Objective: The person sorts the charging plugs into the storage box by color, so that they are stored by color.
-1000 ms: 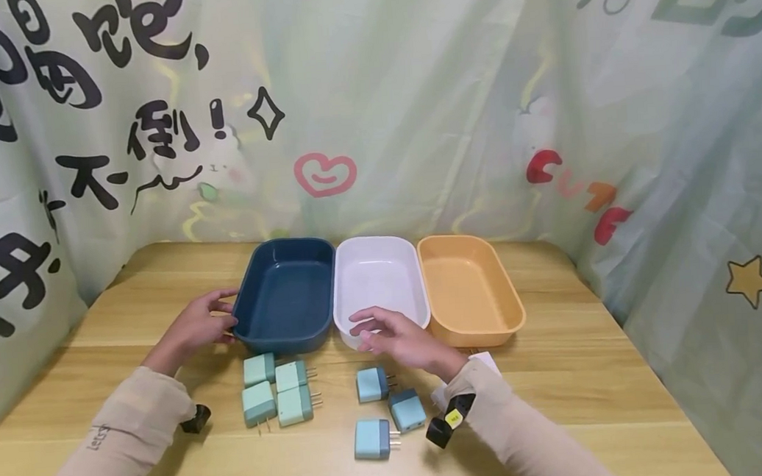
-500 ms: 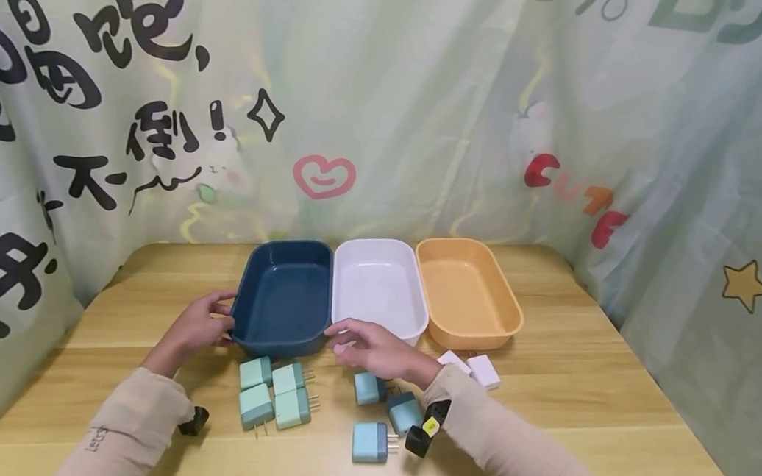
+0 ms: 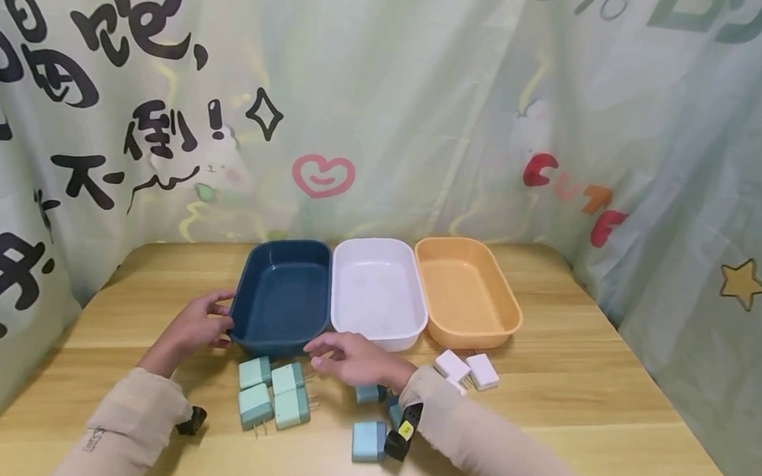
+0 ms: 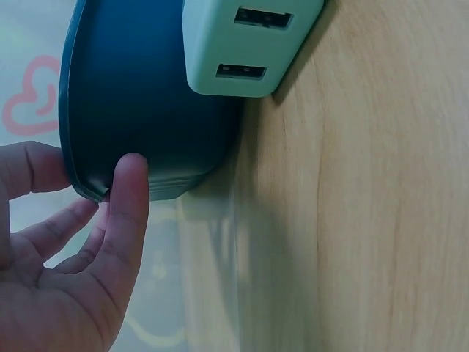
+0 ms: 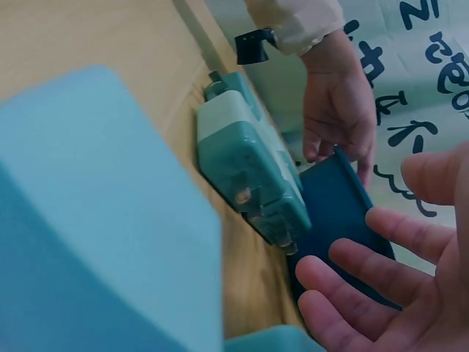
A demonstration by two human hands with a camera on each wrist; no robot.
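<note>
My left hand (image 3: 195, 326) touches the left side of a navy blue plastic tray (image 3: 282, 342); in the left wrist view its fairly straight fingers (image 4: 128, 191) lie at the tray's corner. My right hand (image 3: 356, 361) hovers empty near that tray's front right corner, fingers extended and apart in the right wrist view. Several mint green USB wall chargers (image 3: 290, 406) with metal prongs lie grouped in front of the navy tray, just left of the right hand. Light blue chargers (image 3: 367, 442) lie under and below the right hand, partly hidden by it and its wrist camera.
A white tray (image 3: 378, 290) and an orange tray (image 3: 469, 291) stand beside the navy one in a row. White chargers (image 3: 483, 372) lie in front of the orange tray, one partly behind the right sleeve. A printed curtain (image 3: 399, 119) hangs behind the wooden table (image 3: 563, 373).
My right hand has moved left and toward me, from over the white tray's front to near the navy tray's corner, uncovering the white chargers. The left hand stays at the navy tray.
</note>
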